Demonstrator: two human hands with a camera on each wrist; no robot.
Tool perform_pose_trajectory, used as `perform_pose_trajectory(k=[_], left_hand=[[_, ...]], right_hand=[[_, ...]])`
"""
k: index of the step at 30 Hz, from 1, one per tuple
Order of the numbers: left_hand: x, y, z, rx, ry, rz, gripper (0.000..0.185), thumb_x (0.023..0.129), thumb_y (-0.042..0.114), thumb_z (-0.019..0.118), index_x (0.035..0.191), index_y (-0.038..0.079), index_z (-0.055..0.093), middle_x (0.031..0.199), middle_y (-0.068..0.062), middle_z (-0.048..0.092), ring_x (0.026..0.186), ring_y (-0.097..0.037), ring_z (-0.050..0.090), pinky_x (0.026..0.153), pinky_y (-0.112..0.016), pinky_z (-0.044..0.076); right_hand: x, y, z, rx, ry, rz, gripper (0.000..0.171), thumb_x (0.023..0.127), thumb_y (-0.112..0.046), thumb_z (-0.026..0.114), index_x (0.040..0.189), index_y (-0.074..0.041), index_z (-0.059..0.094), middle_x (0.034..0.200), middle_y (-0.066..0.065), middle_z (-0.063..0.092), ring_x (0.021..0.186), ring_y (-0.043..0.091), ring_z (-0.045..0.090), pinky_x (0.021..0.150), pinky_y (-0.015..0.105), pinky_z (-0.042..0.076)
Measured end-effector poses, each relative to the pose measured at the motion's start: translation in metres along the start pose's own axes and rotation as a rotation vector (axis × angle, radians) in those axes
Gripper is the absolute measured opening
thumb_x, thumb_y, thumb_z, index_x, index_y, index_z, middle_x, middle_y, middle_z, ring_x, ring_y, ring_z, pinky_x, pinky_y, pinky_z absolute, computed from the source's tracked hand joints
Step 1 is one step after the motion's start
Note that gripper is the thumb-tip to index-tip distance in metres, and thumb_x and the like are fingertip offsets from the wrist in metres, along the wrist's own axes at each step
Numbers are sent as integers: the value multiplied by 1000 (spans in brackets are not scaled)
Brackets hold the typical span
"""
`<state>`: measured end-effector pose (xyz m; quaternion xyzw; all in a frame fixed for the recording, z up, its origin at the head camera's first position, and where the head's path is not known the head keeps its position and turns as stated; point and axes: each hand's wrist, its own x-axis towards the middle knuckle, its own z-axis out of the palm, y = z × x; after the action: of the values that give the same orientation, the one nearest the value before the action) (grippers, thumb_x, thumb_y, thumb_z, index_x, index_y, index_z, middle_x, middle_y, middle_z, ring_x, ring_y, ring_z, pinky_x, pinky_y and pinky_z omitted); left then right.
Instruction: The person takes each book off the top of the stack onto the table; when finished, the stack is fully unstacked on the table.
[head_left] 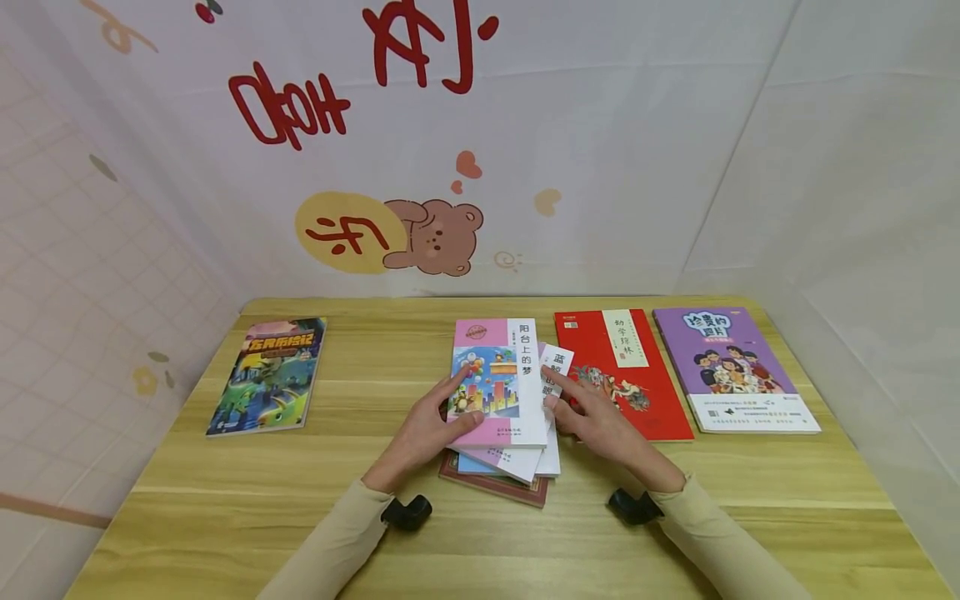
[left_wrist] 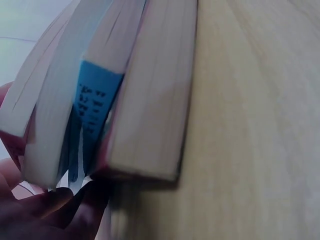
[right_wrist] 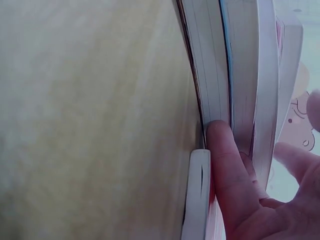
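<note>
Head view: a skewed book stack [head_left: 497,398] sits mid-frame, braced from both sides.
Its layers jut unevenly, probably why it's steadied; left hand [head_left: 431,426] and right hand [head_left: 602,422] slant in from lower left and lower right, fingers fairly straight, pressing the books, not clenched.

Soft, even light fills the head view; both wrist views look hazier, the tabletop [right_wrist: 100,125] softly blurred, the left hand [left_wrist: 52,212] sunk in shadow (the right hand [right_wrist: 260,207] is better lit).
</note>
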<state>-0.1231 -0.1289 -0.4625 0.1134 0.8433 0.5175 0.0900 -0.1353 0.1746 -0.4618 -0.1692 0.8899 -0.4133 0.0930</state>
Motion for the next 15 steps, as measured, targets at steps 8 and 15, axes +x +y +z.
perform_pose_trajectory(k=[8, 15], left_hand=[[-4, -4, -6, -47, 27, -13, 81, 92, 37, 78, 162, 28, 38, 168, -15, 27, 153, -39, 26, 121, -59, 23], [-9, -4, -11, -105, 82, -29, 79, 91, 25, 79, 160, 29, 41, 168, -17, 25, 154, -40, 23, 121, -58, 23]], right_hand=[[1, -2, 1, -57, -7, 21, 65, 100, -37, 69, 158, -20, 46, 111, 8, 56, 101, 24, 48, 70, 33, 47], [0, -3, 1, -59, -7, 9, 65, 99, -33, 70, 158, -17, 46, 114, 8, 57, 102, 24, 49, 70, 33, 47]])
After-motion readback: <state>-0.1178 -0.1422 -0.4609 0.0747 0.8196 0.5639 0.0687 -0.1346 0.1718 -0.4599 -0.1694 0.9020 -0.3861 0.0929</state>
